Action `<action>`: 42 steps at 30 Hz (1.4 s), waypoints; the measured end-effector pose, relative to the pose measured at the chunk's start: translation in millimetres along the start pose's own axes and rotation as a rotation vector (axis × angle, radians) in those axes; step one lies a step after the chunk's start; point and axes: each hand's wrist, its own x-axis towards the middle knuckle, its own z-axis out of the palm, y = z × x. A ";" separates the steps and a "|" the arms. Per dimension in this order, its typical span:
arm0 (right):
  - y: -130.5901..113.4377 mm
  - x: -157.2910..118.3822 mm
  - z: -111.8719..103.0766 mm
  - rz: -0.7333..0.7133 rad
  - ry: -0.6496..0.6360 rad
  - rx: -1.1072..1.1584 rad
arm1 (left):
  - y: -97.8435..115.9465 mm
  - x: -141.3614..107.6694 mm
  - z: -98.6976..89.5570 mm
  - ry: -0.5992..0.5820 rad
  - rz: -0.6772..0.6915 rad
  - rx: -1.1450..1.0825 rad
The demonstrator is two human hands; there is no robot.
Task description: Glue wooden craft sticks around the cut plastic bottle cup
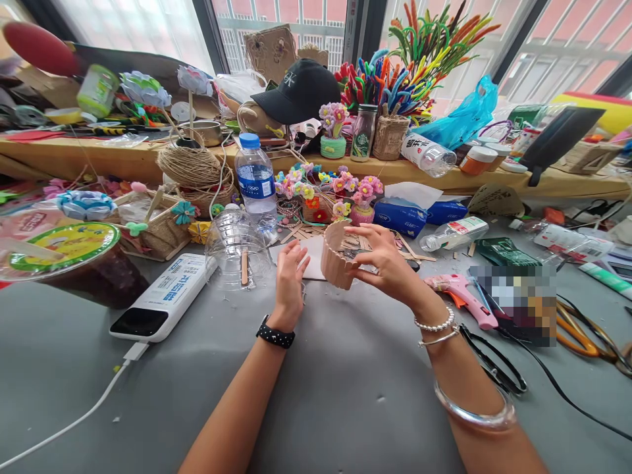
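Note:
My right hand (pixel 380 260) grips a small round holder made of wooden craft sticks (pixel 336 255), its fingers on the right-hand side of the rim and wall. The holder is tilted, with its scalloped edges showing. Just left of it, my left hand (pixel 290 276) is raised with its fingers apart, holding nothing and not touching the holder. A sheet of white paper (pixel 315 266) lies beneath, partly hidden by the hands. To the left, a cut clear plastic bottle (pixel 227 257) lies on its side with a wooden stick (pixel 244 266) at it.
Loose wooden sticks (pixel 296 232) lie behind the hands. A pink glue gun (pixel 464 296), black-framed glasses (pixel 496 362) and orange-handled scissors (pixel 577 336) are at right. A power bank (pixel 162 299), a drink cup (pixel 79 263) and a water bottle (pixel 255 184) stand or lie left.

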 end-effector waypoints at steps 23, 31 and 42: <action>7.3 -3.7 4.7 0.045 -0.110 -0.077 | -10.3 2.4 -2.5 -0.089 0.095 0.170; 4.2 -5.7 -22.5 0.164 0.111 0.177 | -11.2 0.7 -2.6 -0.102 0.276 0.346; 3.3 -37.1 -31.7 0.530 0.226 0.718 | 4.4 -18.9 0.0 -0.260 0.592 0.509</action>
